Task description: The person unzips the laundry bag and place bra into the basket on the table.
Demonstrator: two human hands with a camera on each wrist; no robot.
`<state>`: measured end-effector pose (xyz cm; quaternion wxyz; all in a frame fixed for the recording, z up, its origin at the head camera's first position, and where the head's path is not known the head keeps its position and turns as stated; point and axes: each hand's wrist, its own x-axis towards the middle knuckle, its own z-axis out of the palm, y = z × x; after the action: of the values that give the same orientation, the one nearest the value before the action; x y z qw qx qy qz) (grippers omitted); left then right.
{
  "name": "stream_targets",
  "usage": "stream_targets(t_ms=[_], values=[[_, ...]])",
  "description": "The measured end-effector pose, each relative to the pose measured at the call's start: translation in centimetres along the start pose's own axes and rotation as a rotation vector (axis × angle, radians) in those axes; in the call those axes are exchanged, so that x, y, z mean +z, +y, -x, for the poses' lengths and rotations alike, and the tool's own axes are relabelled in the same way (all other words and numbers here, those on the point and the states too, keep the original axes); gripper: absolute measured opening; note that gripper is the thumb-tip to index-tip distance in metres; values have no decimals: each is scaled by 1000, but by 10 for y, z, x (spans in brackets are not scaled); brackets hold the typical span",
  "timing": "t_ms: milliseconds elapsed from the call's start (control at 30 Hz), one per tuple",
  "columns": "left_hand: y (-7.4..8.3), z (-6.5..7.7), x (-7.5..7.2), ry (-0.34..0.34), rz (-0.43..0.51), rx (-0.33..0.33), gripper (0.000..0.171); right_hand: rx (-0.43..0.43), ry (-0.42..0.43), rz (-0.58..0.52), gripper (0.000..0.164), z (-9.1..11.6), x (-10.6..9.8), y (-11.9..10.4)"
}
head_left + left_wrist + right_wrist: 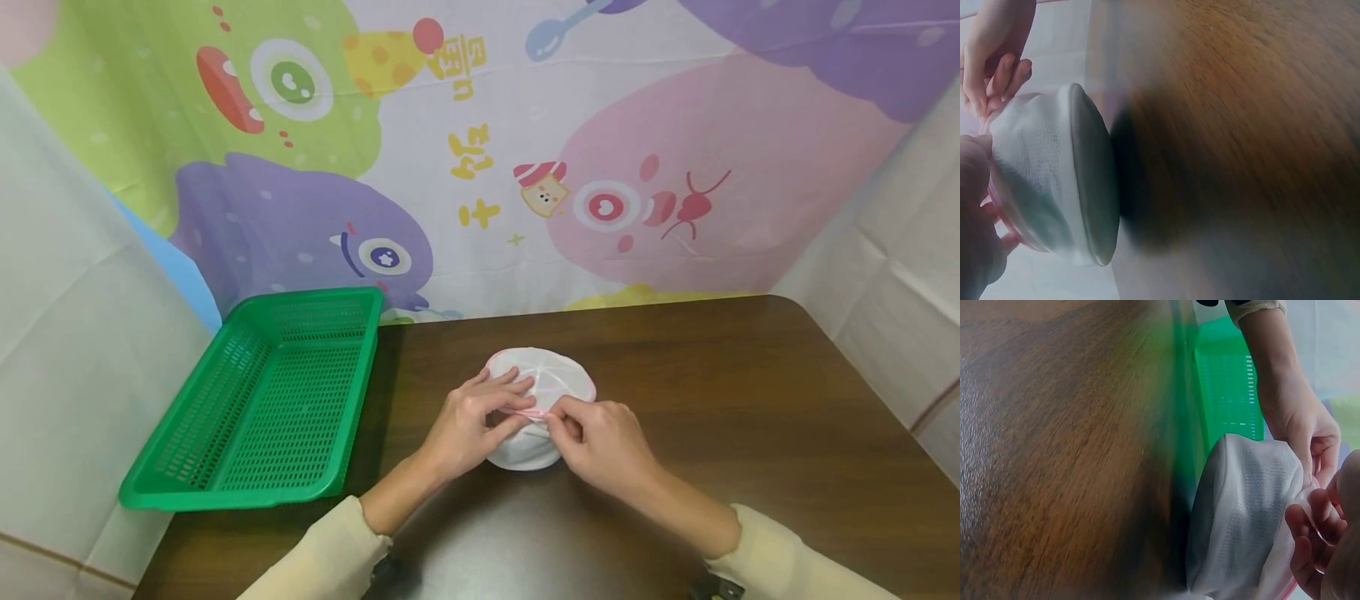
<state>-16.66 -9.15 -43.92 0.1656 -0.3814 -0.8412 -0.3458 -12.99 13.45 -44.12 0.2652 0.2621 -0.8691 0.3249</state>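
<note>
Wood-grain bench (pixel 720 392) here, holey green plastic basket (pixel 300 408) frame left; both hands (pixel 472 417) (pixel 606 440) pinch this round, pink-edged white mesh pouch (pixel 557 379), lower center.

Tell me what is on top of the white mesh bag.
The left hand reaches over the top of the mesh bag, and the right hand pinches its pink edging. The parts directly beneath both hands are covered and cannot be seen.
</note>
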Motion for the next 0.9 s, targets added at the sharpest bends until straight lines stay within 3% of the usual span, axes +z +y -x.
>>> stream_targets(t_ms=[400, 900], values=[[2, -4, 3, 16, -29, 10, 23, 11, -9, 1, 32, 0, -1, -1], [-3, 2, -3, 21, -21, -3, 26, 15, 11, 1, 30, 1, -2, 1]])
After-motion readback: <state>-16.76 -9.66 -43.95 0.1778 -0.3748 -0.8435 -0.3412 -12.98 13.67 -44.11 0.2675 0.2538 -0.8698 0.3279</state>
